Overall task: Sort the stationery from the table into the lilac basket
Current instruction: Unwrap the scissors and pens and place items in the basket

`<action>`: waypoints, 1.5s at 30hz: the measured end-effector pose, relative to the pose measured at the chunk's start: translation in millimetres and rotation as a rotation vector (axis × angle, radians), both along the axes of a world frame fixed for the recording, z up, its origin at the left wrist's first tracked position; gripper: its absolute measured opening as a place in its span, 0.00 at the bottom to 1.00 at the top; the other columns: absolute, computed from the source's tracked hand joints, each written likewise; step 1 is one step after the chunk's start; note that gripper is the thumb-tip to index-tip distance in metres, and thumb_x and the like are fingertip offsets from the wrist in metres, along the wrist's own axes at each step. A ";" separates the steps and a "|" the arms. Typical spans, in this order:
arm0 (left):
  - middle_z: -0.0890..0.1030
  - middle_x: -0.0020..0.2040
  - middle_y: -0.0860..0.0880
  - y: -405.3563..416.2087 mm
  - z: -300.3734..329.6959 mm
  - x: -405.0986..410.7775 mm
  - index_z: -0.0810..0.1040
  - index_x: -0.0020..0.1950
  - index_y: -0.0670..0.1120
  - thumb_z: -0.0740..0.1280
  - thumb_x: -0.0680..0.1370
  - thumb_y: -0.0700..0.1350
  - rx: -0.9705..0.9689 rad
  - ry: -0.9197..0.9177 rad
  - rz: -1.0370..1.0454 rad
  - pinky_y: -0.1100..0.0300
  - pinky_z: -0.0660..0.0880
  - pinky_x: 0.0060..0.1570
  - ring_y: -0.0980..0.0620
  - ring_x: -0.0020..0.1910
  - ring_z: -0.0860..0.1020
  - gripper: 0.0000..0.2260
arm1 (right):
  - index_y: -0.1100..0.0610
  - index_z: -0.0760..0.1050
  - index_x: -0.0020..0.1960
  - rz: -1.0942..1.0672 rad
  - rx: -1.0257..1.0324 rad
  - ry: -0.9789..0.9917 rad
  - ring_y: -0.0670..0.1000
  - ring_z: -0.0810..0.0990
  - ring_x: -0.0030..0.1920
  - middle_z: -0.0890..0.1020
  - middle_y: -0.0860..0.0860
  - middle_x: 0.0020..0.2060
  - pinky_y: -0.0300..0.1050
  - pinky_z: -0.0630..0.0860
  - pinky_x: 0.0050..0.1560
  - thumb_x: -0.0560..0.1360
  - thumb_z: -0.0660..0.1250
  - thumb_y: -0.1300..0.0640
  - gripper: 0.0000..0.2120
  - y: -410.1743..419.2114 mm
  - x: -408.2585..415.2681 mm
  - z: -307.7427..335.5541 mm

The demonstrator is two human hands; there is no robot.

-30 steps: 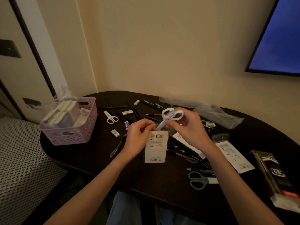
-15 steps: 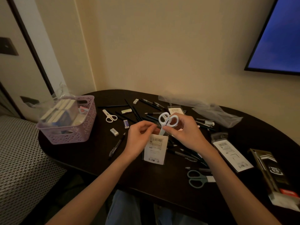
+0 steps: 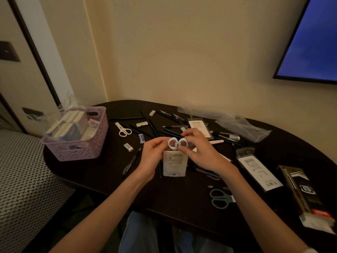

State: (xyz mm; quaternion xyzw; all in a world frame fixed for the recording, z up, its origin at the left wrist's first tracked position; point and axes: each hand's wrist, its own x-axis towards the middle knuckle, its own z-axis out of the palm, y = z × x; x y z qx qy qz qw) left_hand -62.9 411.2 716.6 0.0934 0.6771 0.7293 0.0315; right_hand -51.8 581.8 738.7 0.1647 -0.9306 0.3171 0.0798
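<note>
Hands meet at the centre of the frame over a dark table (image 3: 102, 179). The left hand (image 3: 152, 158) curls its fingers round the upper left edge of a small white packet (image 3: 175, 163), which stands upright with a barcode near its top. The right hand (image 3: 200, 152) pinches the white handle loops of a pair of scissors (image 3: 177, 143); the loops stick up just above the packet's top edge, and the blades are hidden. In the left part of the frame sits the lilac basket (image 3: 80, 148), holding small boxes and a clear bag. Between basket and hands lie another white pair of scissors (image 3: 123, 130), erasers and pens. At lower right lie green scissors (image 3: 219, 198) and a long flat packet (image 3: 259, 170).
</note>
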 end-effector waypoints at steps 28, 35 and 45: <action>0.81 0.57 0.54 -15.8 -9.9 -2.3 0.82 0.55 0.47 0.67 0.77 0.38 -0.173 0.256 -0.163 0.66 0.76 0.51 0.59 0.58 0.78 0.09 | 0.55 0.79 0.48 -0.052 -0.337 0.173 0.41 0.79 0.48 0.81 0.45 0.45 0.32 0.75 0.47 0.74 0.69 0.64 0.06 12.1 4.1 -23.0; 0.81 0.56 0.48 -24.6 -16.3 -5.1 0.82 0.53 0.43 0.68 0.76 0.35 -0.273 0.398 -0.132 0.63 0.77 0.53 0.56 0.58 0.79 0.08 | 0.56 0.80 0.47 -0.024 -0.374 0.136 0.41 0.79 0.51 0.82 0.49 0.48 0.31 0.76 0.46 0.73 0.70 0.65 0.06 13.2 9.3 -29.4; 0.80 0.56 0.49 -31.1 -18.3 1.7 0.80 0.54 0.44 0.69 0.73 0.34 -0.532 0.570 -0.059 0.60 0.79 0.53 0.55 0.58 0.78 0.11 | 0.56 0.82 0.48 -0.046 -0.333 0.077 0.45 0.79 0.52 0.80 0.46 0.51 0.36 0.79 0.46 0.72 0.71 0.64 0.06 14.0 15.7 -29.1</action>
